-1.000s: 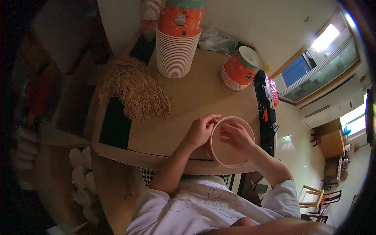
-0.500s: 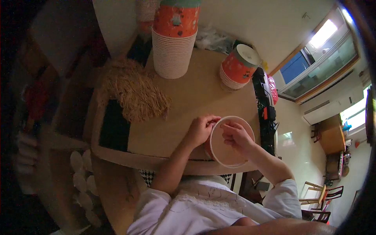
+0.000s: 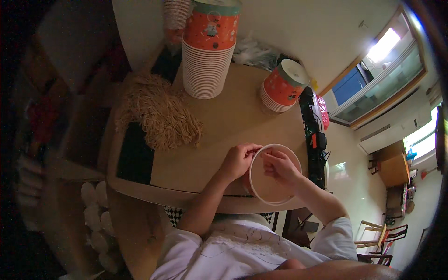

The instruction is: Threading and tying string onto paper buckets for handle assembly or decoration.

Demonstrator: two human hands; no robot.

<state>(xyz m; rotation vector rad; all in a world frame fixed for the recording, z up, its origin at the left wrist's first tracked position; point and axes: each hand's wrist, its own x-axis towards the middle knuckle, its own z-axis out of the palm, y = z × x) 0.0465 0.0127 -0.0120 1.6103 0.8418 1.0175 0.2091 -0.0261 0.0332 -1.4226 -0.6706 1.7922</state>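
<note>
A round paper bucket (image 3: 284, 190) with a white rim and reddish outside tilts near the front edge of the table, its mouth facing me. My left hand (image 3: 239, 161) is closed at the upper left of its rim, fingertips pinched against the outer wall. Inside the mouth, my right hand (image 3: 280, 165) has its fingers curled together close to the same stretch of wall. Whatever may lie between the right fingertips is too small to make out. Left of the hands, a loose heap of tan cords (image 3: 161, 114) lies on the table.
A tall stack of nested orange paper buckets (image 3: 209, 60) stands upside down at the back, with a shorter stack (image 3: 283, 86) to its right. Clear plastic bags (image 3: 254, 51) lie between them. A black power strip (image 3: 317, 140) runs along the right edge of the table (image 3: 224, 126).
The whole view has shifted slightly, so the things on the table appear a little lower. Both hands stay at the bucket's rim, with only small finger movement.
</note>
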